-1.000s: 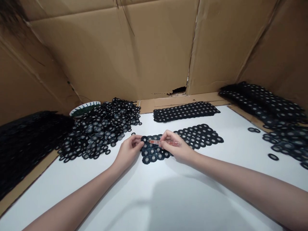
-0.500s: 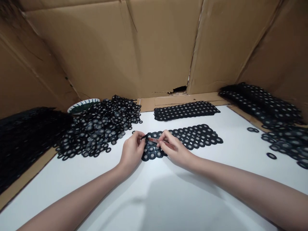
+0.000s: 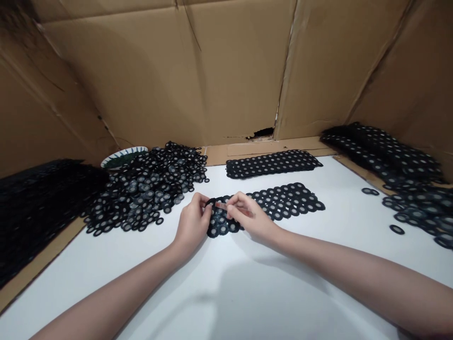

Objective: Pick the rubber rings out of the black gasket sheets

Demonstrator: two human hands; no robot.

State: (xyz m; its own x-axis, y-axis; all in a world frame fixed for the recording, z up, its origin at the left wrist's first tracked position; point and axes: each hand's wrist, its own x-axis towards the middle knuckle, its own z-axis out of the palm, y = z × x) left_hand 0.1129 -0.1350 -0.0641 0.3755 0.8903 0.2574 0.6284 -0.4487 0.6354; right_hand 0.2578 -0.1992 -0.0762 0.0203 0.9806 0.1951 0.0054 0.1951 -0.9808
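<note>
A strip of joined black rings with pale centres point(image 3: 283, 202) lies across the white table. My left hand point(image 3: 193, 217) pinches the strip's left end between thumb and fingers. My right hand point(image 3: 250, 216) is closed around a thin, flat, reddish-clear stick point(image 3: 222, 206), whose tip points left to the ring by my left fingertips. Whether the tip touches that ring I cannot make out. Part of the strip's middle is hidden behind my right hand.
Left of my hands spreads a heap of loose black rings point(image 3: 141, 193), with a striped bowl point(image 3: 123, 158) behind it. Another ring strip point(image 3: 274, 163) lies farther back. Stacked ring sheets point(image 3: 385, 151) and loose rings point(image 3: 417, 208) are at right. Cardboard walls point(image 3: 240, 71) stand behind the table.
My right hand and the stick have shifted slightly left, toward my left fingertips. A dark piece raised at the left fingers now sits lower against the strip's end.
</note>
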